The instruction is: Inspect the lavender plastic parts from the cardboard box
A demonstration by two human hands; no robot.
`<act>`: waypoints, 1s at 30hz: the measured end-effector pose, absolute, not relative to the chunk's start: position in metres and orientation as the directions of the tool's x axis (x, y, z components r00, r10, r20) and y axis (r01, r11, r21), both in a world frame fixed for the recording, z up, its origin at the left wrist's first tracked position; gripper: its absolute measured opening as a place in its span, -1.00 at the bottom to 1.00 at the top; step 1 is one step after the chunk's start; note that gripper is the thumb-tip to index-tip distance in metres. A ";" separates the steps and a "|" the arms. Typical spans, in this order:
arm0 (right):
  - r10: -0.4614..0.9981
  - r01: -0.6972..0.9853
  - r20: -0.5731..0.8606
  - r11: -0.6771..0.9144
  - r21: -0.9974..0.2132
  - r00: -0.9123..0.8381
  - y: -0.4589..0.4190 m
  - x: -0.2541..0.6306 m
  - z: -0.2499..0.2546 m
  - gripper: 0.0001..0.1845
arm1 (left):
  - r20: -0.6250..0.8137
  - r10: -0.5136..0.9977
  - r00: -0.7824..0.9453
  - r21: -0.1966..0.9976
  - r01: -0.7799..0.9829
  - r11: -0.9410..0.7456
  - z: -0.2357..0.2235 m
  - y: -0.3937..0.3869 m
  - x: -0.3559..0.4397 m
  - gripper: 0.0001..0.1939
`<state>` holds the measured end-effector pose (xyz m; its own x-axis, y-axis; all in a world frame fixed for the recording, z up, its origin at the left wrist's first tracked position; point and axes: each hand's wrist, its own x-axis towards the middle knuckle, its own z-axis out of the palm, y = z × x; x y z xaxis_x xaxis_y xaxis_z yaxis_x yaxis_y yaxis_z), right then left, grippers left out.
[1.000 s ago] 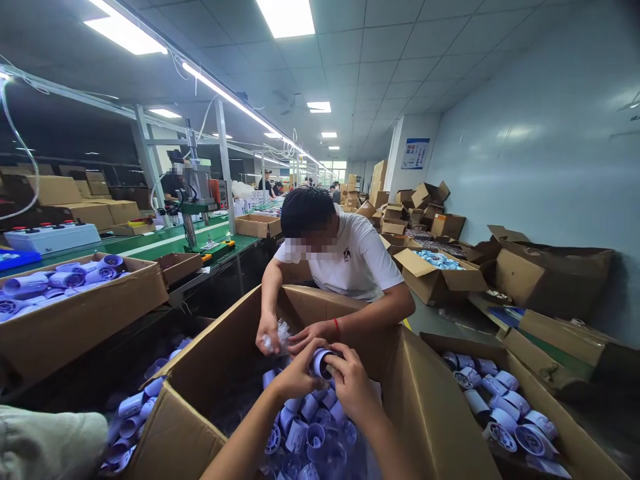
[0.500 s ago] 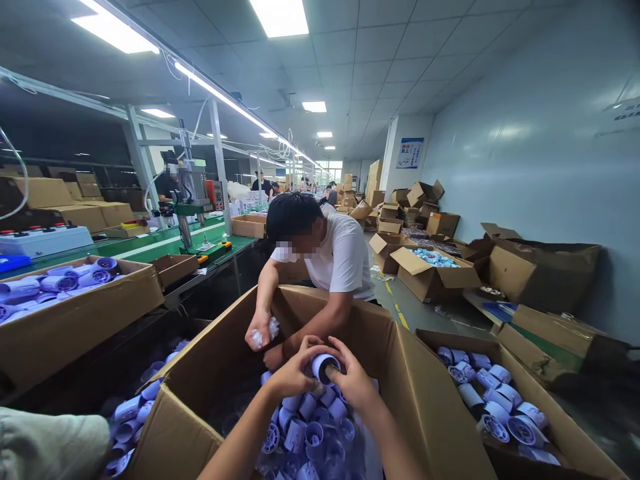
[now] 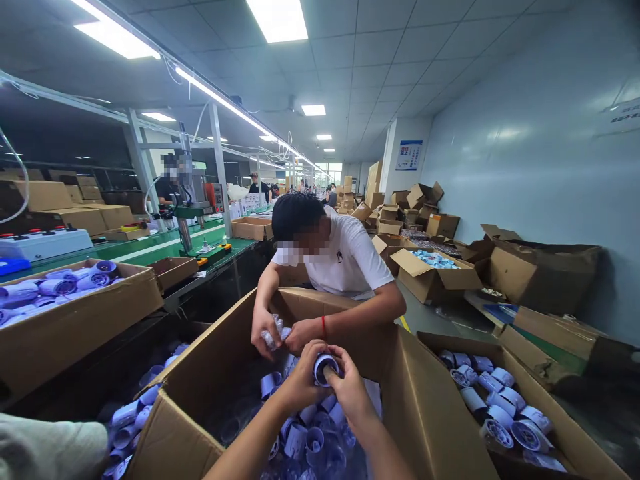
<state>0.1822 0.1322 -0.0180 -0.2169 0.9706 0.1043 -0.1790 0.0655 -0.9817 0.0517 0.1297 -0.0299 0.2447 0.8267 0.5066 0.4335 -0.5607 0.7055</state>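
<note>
Between my hands is a white plastic cylinder (image 3: 319,375), its dark hollow end facing me. My left hand (image 3: 300,381) wraps around its left side. My right hand (image 3: 351,390) grips the right side, with the thumb reaching into the opening. Both hands are over a large cardboard box (image 3: 425,407), where many similar white cylinders (image 3: 296,441) lie loose with clear plastic. Across the box, a co-worker in a white shirt leans in and handles a crumpled clear plastic piece (image 3: 273,335) with both hands.
An open carton (image 3: 595,453) of white parts stands at the right, another carton (image 3: 120,303) at the left by a green conveyor bench (image 3: 135,247). A press machine (image 3: 187,193) rises from the bench. More cartons (image 3: 435,283) line the right wall.
The co-worker's hands have come together on the clear plastic, and the arm with a red wristband now shows. My hands have turned the white cylinder slightly, with the right thumb in its opening.
</note>
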 end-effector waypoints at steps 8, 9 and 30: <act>0.970 0.075 0.151 0.168 -0.983 -0.189 0.128 0.182 -0.018 -0.56 | 0.519 0.781 0.347 0.664 0.413 -0.624 -0.020 0.129 0.052 -0.50; 0.971 0.113 0.144 0.168 -0.979 -0.190 0.127 0.182 -0.017 -0.55 | 0.511 0.787 0.346 0.664 0.422 -0.617 -0.020 0.129 0.052 -0.49; 0.987 0.103 0.114 0.126 -0.987 -0.116 0.127 0.175 -0.018 -0.51 | 0.485 0.823 0.295 0.696 0.440 -0.567 -0.020 0.129 0.056 -0.48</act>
